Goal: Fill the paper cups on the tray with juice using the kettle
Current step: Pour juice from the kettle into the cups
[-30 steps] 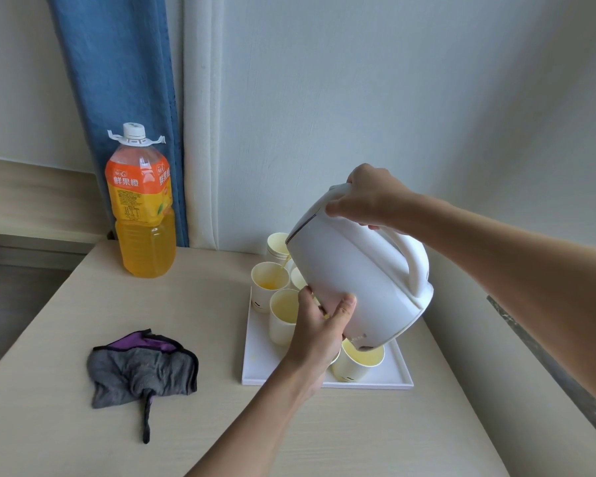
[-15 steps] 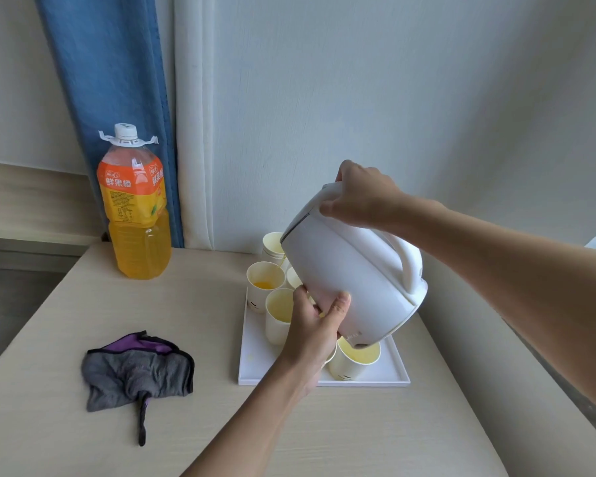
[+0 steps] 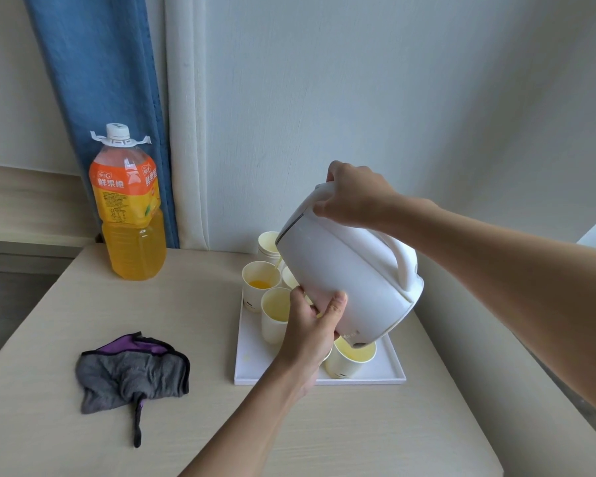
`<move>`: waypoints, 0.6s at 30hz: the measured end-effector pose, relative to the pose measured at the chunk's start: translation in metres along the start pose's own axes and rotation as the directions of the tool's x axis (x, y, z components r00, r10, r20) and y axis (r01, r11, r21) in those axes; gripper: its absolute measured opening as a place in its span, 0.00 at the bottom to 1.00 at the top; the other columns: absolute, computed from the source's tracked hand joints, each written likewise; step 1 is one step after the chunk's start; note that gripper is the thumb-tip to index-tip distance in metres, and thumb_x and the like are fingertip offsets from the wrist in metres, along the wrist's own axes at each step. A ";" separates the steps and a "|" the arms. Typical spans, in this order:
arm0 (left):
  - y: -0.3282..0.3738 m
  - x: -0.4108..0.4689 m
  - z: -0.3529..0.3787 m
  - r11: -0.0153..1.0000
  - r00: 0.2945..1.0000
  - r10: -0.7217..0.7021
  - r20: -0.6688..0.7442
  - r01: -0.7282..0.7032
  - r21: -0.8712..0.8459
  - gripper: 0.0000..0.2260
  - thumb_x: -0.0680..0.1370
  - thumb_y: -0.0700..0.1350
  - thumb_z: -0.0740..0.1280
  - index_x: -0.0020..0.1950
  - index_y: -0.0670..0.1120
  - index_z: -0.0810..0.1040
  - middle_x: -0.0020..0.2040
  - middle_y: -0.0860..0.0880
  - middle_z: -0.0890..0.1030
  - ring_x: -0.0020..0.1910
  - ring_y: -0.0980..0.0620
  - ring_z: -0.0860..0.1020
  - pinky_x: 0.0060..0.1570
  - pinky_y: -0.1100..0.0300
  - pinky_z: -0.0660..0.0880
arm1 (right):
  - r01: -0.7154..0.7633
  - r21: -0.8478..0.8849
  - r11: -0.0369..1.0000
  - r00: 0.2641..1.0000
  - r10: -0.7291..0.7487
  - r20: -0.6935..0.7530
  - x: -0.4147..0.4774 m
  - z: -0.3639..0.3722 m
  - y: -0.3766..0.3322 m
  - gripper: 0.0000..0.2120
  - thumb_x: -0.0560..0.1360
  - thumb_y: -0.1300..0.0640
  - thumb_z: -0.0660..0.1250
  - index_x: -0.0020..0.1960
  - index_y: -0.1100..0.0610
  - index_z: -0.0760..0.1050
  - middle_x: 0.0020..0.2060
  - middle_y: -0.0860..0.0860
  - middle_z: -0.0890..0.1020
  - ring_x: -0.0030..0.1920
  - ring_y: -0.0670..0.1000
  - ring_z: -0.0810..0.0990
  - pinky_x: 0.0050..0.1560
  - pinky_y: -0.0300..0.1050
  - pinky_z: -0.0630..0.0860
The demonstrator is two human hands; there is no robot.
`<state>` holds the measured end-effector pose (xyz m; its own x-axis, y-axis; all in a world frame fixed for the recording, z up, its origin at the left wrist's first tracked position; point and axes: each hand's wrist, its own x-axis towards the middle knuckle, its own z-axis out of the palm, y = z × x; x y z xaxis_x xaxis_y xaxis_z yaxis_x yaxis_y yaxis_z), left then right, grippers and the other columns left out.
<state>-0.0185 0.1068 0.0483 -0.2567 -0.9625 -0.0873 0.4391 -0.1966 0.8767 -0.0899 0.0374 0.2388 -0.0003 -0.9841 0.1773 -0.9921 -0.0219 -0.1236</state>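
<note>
Head view: we hold the white kettle point(image 3: 344, 270) over the tray point(image 3: 386, 375) on the counter point(image 3: 203, 339). Its spout tips down and far-left, a thin stream falling into the barely filled far-left cup point(image 3: 260, 287). 2 nearer cups look full. Right hand point(image 3: 355, 197) grip wraps the handle top; left hand point(image 3: 315, 318) cups the body.

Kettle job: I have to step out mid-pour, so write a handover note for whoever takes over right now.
Right hand grips the white kettle at the top of its handle; left hand steadies its underside.
Kettle is tilted, a thin stream falling into the far-left cup, which holds only a little juice.
Done: the cup in front of it and the nearest cup on the tray hold juice.
Left: finish this cup; check the cups behind the kettle, partly hidden.
</note>
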 end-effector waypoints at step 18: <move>-0.004 0.003 -0.001 1.000 1.000 0.011 0.003 -0.010 -0.020 0.27 0.72 0.52 0.73 0.67 0.47 0.68 0.66 0.45 0.81 0.65 0.46 0.81 0.60 0.42 0.81 | 0.005 -0.025 1.000 1.000 -0.005 0.014 -0.001 -0.001 -0.007 0.13 0.76 0.50 0.65 0.56 0.57 0.70 0.45 0.53 0.74 0.46 0.59 0.74 0.42 0.46 0.68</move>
<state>-0.0196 0.1042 0.0442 -0.2548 -0.9640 -0.0766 0.4591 -0.1903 0.8677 -0.0826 0.0390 0.2407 0.0062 -0.9864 0.1642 -0.9949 -0.0226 -0.0979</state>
